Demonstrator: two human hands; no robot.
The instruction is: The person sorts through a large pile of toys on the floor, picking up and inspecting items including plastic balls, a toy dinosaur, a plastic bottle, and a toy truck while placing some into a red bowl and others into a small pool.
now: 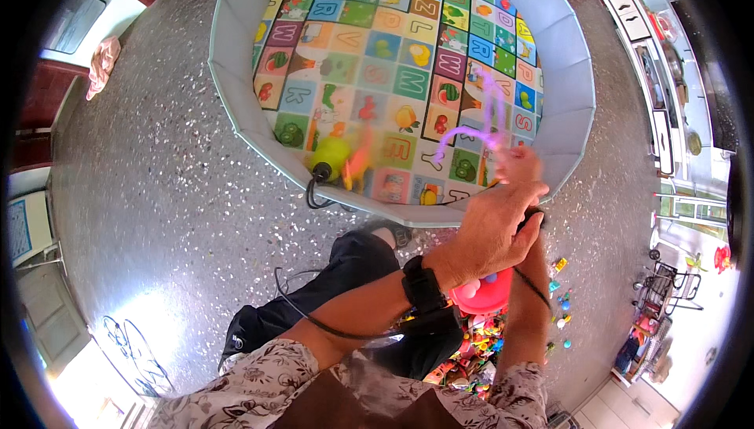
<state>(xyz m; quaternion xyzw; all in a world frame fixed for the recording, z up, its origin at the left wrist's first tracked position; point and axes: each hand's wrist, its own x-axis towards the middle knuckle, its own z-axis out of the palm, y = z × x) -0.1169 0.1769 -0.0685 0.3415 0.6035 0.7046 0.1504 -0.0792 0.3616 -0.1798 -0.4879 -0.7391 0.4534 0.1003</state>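
Note:
My right hand (518,164), blurred, is over the near right side of a round fabric pen. It holds a purple looped toy (492,114), also blurred. My left hand (495,223) crosses over my right wrist and grips a black band (527,217) there, mostly hidden by the fingers. From it a thin black cable (533,286) runs down my right forearm. Inside the pen's near wall (436,215), a blurred orange toy (356,165) appears beside a yellow-green ball (331,153) with a black cap and cord. The pen's floor mat (406,117) bears printed letters and pictures.
A red tub (492,295) and a heap of small colourful toys (471,349) are below my arms. Loose small toys (564,305) dot the speckled floor (171,170). A wheeled cart (668,287) and cabinets (639,23) stand to the right. A cable (306,317) crosses my left forearm.

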